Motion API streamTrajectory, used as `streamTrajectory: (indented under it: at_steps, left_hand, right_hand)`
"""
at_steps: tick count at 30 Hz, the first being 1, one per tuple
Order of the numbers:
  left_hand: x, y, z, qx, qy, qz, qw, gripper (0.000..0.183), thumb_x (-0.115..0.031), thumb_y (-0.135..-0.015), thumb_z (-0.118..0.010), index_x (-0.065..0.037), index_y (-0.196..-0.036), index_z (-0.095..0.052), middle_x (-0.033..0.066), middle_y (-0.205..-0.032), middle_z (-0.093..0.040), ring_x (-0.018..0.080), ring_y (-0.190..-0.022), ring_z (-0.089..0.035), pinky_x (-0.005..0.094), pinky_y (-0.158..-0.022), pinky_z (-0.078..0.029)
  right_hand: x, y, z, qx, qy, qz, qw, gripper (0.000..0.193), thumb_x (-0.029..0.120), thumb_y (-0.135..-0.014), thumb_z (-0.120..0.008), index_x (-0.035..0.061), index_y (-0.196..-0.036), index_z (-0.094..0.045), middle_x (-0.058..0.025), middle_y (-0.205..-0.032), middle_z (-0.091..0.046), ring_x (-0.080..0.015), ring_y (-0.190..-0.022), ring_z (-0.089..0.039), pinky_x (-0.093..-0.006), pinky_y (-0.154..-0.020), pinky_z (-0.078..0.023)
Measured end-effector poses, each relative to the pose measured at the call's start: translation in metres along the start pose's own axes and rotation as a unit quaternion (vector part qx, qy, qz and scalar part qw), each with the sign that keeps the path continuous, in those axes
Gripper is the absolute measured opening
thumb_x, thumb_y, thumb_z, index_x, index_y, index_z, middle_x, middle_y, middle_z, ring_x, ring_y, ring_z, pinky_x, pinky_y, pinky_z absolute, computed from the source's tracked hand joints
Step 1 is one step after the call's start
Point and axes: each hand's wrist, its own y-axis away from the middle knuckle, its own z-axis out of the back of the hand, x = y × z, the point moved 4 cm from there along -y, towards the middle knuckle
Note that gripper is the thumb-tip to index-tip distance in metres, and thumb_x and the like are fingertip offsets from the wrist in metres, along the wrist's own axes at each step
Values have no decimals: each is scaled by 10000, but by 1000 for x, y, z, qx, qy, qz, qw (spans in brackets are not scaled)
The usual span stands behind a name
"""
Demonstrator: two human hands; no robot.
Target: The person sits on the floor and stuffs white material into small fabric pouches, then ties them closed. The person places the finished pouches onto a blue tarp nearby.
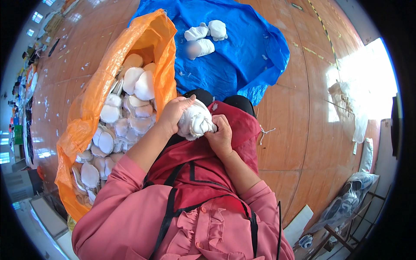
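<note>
Over my lap, a rounded white cloth bundle [196, 120] with folds on its face is between my two hands. My left hand [175, 113] is wrapped round its left side, thumb on top. On the lower right, my right hand [220, 137] has its fingers closed on the bundle's edge. Close to my left arm stands an open orange woven sack [93, 95] holding many flat, rounded white pads [144, 85]. Beyond my knees, similar white bundles lie on a blue plastic sheet [242, 41]: a rounded one [218, 29] and two longer ones [202, 48].
A red apron [236, 123] covers my lap, with a loose white string [267, 131] at its right edge. Brown floor [281, 151] extends around me. A clear plastic bag with dark contents [349, 197] and a metal frame [342, 240] are at the lower right.
</note>
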Motion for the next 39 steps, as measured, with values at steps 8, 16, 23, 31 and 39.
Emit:
streamTrajectory:
  at_steps: [8,16,23,31,39]
  left_hand:
    - [-26,32,-2,147,-349,-84,922,403,-268,-869,-745,-21,-1162,-621,55,-1064,-664,130,-998,-612,284,-857,-492]
    - [-29,39,0,117,-474,-136,862,238,-218,-847,-736,-65,-1024,-694,74,-918,-707,161,-850,-666,308,-768,-513]
    - [-33,55,-12,-9,-631,-295,718,180,-252,-825,-705,-90,-904,-705,132,-817,-693,332,-767,-669,409,-662,-516]
    - [-31,52,-33,4,-684,-365,631,169,-270,-834,-681,-102,-850,-680,140,-758,-663,345,-744,-654,449,-631,-499]
    - [-16,13,3,62,-430,-131,891,176,-165,-818,-723,-53,-954,-720,91,-799,-712,194,-711,-669,337,-669,-519]
  right_hand:
    - [4,12,0,42,-43,-15,998,301,-36,-626,-785,25,-743,-515,-88,-856,-572,-233,-779,-581,-315,-677,-480]
    - [4,10,-8,194,-77,-32,977,348,66,-633,-827,47,-868,-571,-89,-910,-569,-269,-874,-568,-355,-768,-469]
    - [16,1,8,303,-66,-100,945,582,207,-669,-905,29,-1095,-550,-63,-1046,-558,-151,-965,-541,-297,-835,-462]
    - [22,-5,2,183,30,-48,982,405,208,-628,-880,53,-844,-574,-96,-902,-547,-299,-872,-533,-382,-761,-456]
    - [36,-7,14,213,64,112,968,341,164,-655,-854,63,-812,-569,-83,-967,-552,-286,-935,-528,-377,-797,-455]
